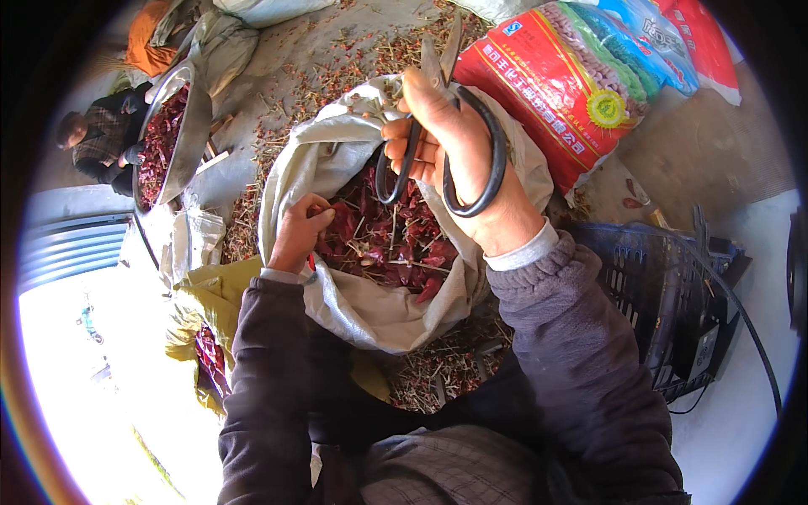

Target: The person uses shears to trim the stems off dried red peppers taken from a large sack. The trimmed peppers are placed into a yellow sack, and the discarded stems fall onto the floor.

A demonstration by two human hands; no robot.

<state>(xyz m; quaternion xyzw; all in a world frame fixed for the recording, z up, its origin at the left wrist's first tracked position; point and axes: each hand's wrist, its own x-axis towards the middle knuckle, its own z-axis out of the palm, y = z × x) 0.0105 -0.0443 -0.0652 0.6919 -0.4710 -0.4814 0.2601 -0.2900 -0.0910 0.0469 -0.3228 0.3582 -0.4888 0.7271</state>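
A white woven sack (379, 315) stands with its mouth wide and its rim rolled outward, dried red chili peppers (410, 243) with pale stems lying inside. At the sack's left rim, my left hand (295, 235) pinches one dried red chili pepper (341, 221) between thumb and fingertips. My right hand (467, 161) is above the far right side of the sack, holding scissors with black loop handles (495, 145). The scissor blades (449, 57) point away from me and stand slightly apart. Thin stems (374, 108) show beside the right fingers; whether they are held is unclear.
Stems and chili scraps (315, 69) litter the floor. A red printed bag (536, 82) lies at the far right, with a black plastic crate (631, 278) and cable (735, 297) nearer. A yellow sack (214, 284) is at left. Beyond it, a person (104, 136) sits by a metal basin (192, 126) of chilies.
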